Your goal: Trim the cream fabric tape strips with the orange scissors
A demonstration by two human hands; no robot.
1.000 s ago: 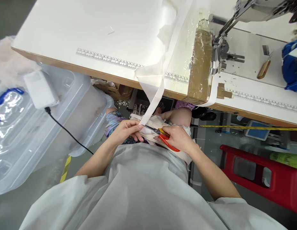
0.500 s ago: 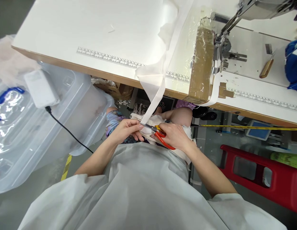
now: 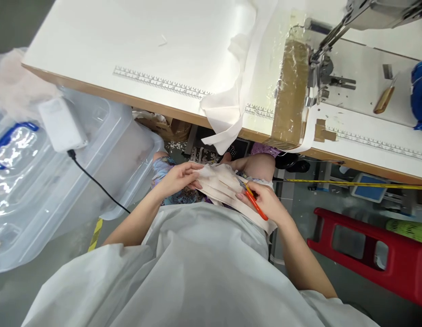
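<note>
While the right hand (image 3: 262, 196) has its fingers wrapped around the scissors (image 3: 259, 210), the blades poke out ahead of that grip and a bit to its left, over the cloth (image 3: 219, 184). Red handle's sticking out on the near side of the fingers, and there's some yellow up by the thumb. Can't really tell if the blades are apart or together, they're too small.

The cloth is pale and layered, sitting on the lap, so it's just left of the scissors grip and fills the gap between both hands. Left hand (image 3: 184, 177) is at the cloth's far left edge, fingers stretched out along it. Honestly can't tell whether it's pinching the stuff or only resting there.

Straight ahead of both hands, a white strip (image 3: 226, 131) droops over the table (image 3: 146, 36) edge, ends dangling clear of either grip. Further out, ahead and right of the scissors hand, is the machine (image 3: 315, 72).
</note>
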